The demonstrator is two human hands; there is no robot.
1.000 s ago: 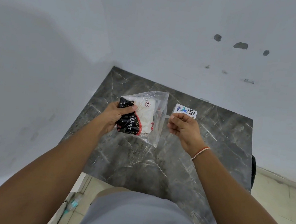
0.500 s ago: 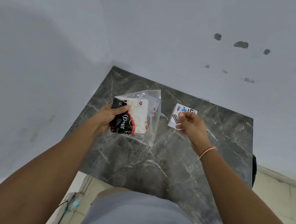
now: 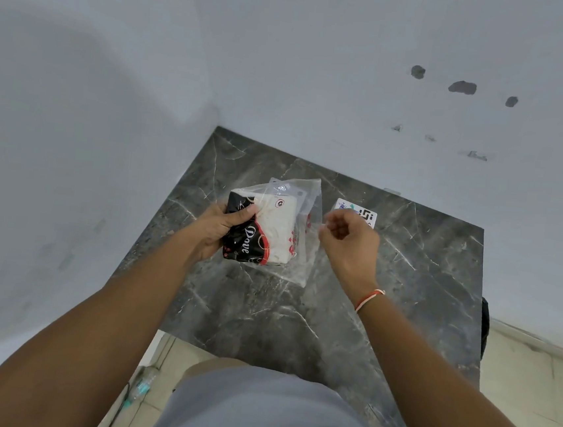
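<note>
The folded cloth [image 3: 272, 236], partly sheathed by the clear bag [image 3: 309, 195], was clasped over the table [image 3: 421, 278] in the grip of the left hand [image 3: 214, 232], whereas the grip of the curled right hand [image 3: 351, 242] on the bag edge could not be told, so the slick film might be let slip and the cloth dropped.

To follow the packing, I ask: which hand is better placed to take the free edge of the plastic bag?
Right. The right hand is at the free edge of the plastic bag; the left hand grips the folded cloth in it.
</note>
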